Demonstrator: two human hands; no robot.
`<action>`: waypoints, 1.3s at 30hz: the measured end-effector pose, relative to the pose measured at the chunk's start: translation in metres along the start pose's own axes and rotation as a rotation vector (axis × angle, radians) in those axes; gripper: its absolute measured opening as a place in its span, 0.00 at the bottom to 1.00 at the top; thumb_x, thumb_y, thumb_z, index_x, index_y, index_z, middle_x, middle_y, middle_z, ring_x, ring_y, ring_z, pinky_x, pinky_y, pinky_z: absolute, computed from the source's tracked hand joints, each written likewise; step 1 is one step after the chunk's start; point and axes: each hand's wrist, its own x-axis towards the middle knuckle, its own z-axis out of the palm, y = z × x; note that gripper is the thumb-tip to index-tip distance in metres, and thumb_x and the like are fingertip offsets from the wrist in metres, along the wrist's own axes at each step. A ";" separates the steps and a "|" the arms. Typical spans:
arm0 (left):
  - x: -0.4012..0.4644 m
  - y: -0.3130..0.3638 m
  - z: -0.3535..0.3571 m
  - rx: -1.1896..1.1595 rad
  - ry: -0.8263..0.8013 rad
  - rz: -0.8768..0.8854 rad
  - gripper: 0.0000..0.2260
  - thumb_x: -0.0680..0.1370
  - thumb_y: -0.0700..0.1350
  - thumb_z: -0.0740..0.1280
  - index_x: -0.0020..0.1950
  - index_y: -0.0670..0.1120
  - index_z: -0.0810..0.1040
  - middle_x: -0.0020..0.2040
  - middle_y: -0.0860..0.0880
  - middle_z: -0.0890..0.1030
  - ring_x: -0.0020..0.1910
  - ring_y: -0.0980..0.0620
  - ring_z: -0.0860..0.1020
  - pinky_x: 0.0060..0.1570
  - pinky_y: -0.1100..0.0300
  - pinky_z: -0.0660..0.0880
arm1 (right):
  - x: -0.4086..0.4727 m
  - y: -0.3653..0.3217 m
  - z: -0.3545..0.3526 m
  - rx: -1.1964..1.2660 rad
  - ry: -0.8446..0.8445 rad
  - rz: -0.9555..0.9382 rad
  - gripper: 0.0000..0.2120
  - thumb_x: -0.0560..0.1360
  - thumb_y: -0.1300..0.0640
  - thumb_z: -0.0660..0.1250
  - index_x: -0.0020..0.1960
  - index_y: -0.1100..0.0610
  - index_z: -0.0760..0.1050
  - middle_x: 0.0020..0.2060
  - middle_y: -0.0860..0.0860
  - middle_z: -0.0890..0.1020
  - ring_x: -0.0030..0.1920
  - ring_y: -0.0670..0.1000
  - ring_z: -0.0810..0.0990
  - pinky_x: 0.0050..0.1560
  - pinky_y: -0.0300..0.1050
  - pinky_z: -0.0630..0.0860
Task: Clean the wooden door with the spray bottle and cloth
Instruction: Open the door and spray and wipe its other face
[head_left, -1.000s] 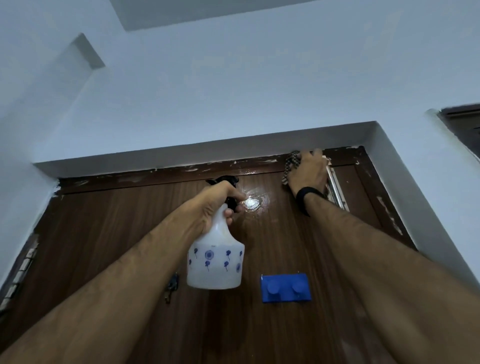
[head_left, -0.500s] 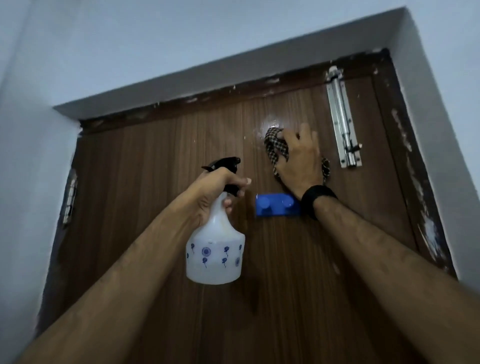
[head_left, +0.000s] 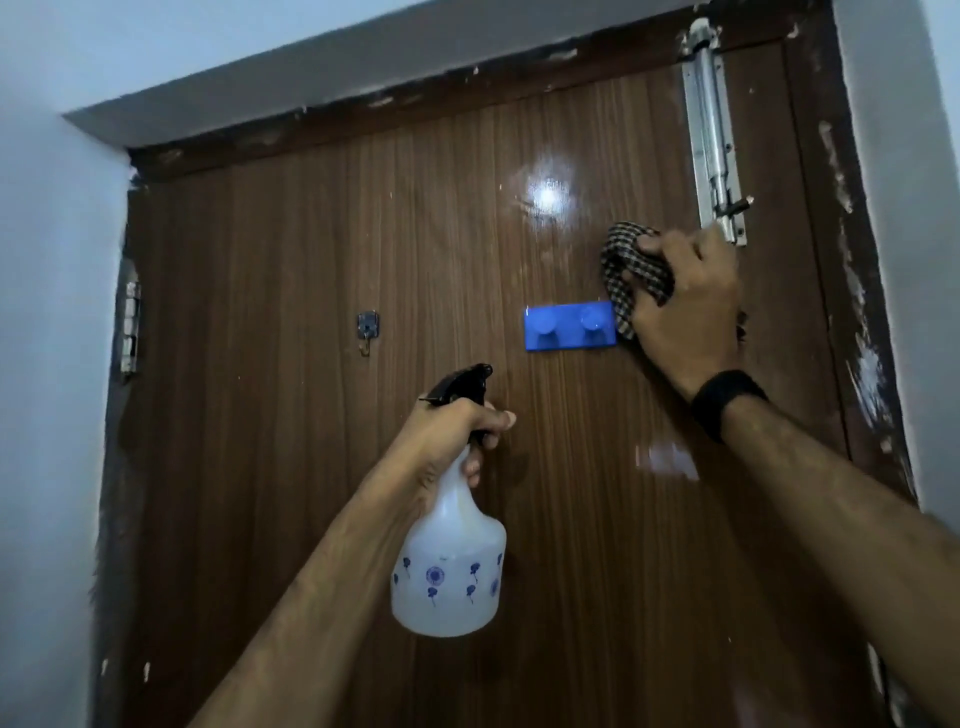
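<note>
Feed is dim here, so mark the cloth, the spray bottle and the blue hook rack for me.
cloth (head_left: 631, 260), head view, on the checked bunch above the fingers.
spray bottle (head_left: 449, 571), head view, on its white body.
blue hook rack (head_left: 563, 332), head view, between its two pegs.

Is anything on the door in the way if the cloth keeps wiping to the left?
Yes. The blue hook rack sits directly left of the cloth gripped by the right hand, touching its lower edge. Further left hangs a small metal hook. Above them the door looks bare.
</note>
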 end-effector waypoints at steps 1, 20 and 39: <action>-0.002 -0.007 -0.001 -0.003 -0.005 0.003 0.05 0.77 0.39 0.71 0.42 0.44 0.77 0.34 0.47 0.75 0.23 0.53 0.66 0.24 0.61 0.67 | -0.019 0.003 -0.007 -0.009 0.025 0.026 0.13 0.72 0.63 0.72 0.56 0.59 0.78 0.49 0.59 0.74 0.51 0.57 0.74 0.51 0.37 0.63; -0.114 -0.174 -0.008 -0.023 -0.036 -0.256 0.08 0.75 0.37 0.74 0.42 0.43 0.75 0.34 0.44 0.75 0.20 0.51 0.68 0.24 0.60 0.67 | -0.302 -0.058 -0.055 -0.081 -0.390 -0.048 0.24 0.68 0.71 0.67 0.62 0.58 0.72 0.51 0.55 0.69 0.50 0.58 0.71 0.50 0.53 0.75; -0.139 -0.208 0.123 -0.153 -0.345 -0.283 0.08 0.74 0.36 0.74 0.40 0.41 0.77 0.26 0.44 0.71 0.19 0.50 0.68 0.25 0.62 0.66 | -0.357 -0.013 -0.155 -0.382 -0.002 0.506 0.12 0.76 0.65 0.71 0.58 0.65 0.74 0.53 0.58 0.77 0.57 0.47 0.72 0.62 0.37 0.70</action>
